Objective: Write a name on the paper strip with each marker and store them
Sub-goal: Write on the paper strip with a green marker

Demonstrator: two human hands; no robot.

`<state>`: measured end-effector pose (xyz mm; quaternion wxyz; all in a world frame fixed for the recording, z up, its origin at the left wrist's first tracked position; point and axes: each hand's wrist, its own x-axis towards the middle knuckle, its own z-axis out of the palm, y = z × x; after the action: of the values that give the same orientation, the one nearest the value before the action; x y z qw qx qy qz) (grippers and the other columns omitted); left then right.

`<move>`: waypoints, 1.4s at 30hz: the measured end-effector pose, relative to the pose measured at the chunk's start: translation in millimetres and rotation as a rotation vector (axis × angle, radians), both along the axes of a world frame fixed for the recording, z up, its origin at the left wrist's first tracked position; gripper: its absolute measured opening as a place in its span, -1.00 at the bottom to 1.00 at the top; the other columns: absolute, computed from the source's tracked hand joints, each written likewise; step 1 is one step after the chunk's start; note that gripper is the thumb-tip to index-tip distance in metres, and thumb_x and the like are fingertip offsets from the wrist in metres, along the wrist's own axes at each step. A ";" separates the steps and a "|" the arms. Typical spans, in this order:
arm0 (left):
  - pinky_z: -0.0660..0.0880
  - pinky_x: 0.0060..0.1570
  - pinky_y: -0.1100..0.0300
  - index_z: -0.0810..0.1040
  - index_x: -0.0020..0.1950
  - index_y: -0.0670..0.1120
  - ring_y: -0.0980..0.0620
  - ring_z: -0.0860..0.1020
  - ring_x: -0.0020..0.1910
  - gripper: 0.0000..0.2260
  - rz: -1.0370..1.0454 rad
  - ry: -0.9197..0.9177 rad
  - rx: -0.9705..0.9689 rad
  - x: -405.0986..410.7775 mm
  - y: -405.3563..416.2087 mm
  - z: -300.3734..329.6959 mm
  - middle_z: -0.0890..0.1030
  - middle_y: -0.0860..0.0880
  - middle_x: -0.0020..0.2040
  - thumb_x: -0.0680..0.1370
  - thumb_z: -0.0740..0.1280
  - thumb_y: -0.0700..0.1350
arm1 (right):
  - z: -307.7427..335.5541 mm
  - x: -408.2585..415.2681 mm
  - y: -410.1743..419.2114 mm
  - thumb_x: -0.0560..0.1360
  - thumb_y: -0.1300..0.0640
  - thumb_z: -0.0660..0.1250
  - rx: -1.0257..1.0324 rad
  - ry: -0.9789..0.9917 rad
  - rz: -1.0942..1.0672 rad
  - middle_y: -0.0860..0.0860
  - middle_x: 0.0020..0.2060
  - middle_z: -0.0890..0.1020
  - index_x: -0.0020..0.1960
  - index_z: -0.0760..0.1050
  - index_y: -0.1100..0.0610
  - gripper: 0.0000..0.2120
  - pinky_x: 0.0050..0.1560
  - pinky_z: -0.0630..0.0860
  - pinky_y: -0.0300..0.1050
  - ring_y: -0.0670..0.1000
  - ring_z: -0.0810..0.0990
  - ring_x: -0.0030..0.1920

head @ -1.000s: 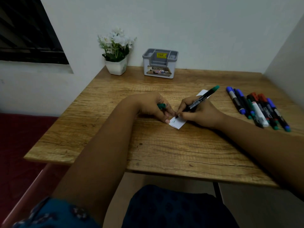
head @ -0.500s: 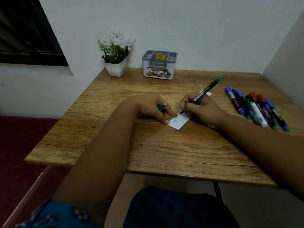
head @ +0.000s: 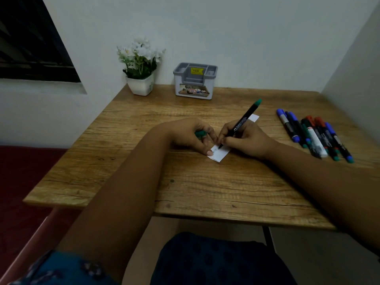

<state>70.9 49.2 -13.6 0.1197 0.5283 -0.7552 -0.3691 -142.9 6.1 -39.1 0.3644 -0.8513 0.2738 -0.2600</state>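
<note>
Paper strip lay mid-table, thin and likely to slide, so my left hand pinned its near end with a fingertip while curled around the green cap, my right hand pinching the light green marker low, tip on paper.

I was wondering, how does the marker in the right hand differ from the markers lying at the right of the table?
The marker in the right hand is uncapped, its tip on the paper strip; the markers at the right of the table are capped. It stands tilted in a grip; they lie flat, side by side, untouched. It is green-ended; theirs are blue, green and red. Most share dark barrels.
</note>
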 end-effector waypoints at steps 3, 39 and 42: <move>0.37 -0.10 0.25 0.61 0.02 0.15 0.29 0.54 -0.21 -0.72 0.000 -0.008 0.008 1.0 -0.3 0.3 0.61 0.20 -0.24 0.36 0.56 -0.02 | -0.8 0.0 -1.3 0.44 0.26 0.35 -0.026 0.012 -0.012 0.09 -0.20 0.69 -0.16 0.64 0.14 -0.90 -0.01 0.56 0.23 0.16 0.64 -0.11; 0.41 0.12 0.16 0.56 0.08 0.16 0.17 0.56 -0.05 -0.66 0.028 -0.035 0.051 0.9 1.4 2.3 0.61 0.15 -0.15 0.37 0.55 -0.03 | 2.6 0.2 1.0 0.46 0.31 0.41 0.032 0.027 -0.016 0.10 -0.18 0.69 -0.12 0.65 0.18 -0.93 0.02 0.57 0.10 0.14 0.64 -0.07; 0.41 0.07 0.22 0.58 0.11 0.12 0.18 0.55 -0.07 -0.66 0.030 -0.032 0.054 0.2 2.7 3.5 0.61 0.14 -0.15 0.38 0.55 -0.04 | 4.2 -0.2 1.0 0.45 0.34 0.40 0.037 0.031 -0.014 0.11 -0.17 0.69 -0.14 0.65 0.19 -0.90 -0.01 0.57 0.02 0.11 0.64 -0.07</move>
<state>71.2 51.9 -10.1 0.0989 0.5485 -0.7388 -0.3789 -143.1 7.1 -35.0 0.3739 -0.8464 0.2900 -0.2442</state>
